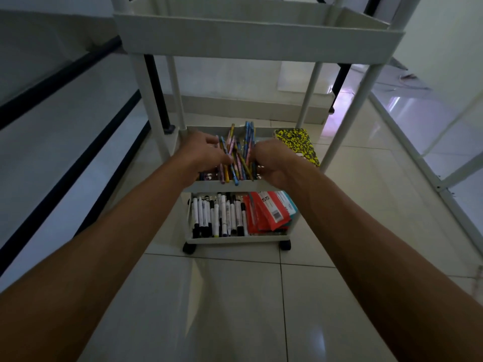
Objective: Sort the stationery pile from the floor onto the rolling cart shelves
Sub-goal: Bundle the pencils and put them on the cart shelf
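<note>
A white rolling cart (257,37) with three shelves stands in front of me. On its middle shelf (209,183) lies a bunch of colourful pencils (239,152). My left hand (202,152) grips the bunch from the left, and my right hand (274,159) grips it from the right. A yellow-and-black speckled notebook (300,143) lies on the same shelf at the right. The bottom shelf (235,240) holds several white and black markers (219,215) on the left and red and teal packets (271,211) on the right.
Glossy white floor tiles (235,309) spread below me. Black metal bars (62,131) run along the left side. A white frame (418,158) stands at the right. The cart's top shelf hangs close above my hands. Black castors (188,248) carry the cart.
</note>
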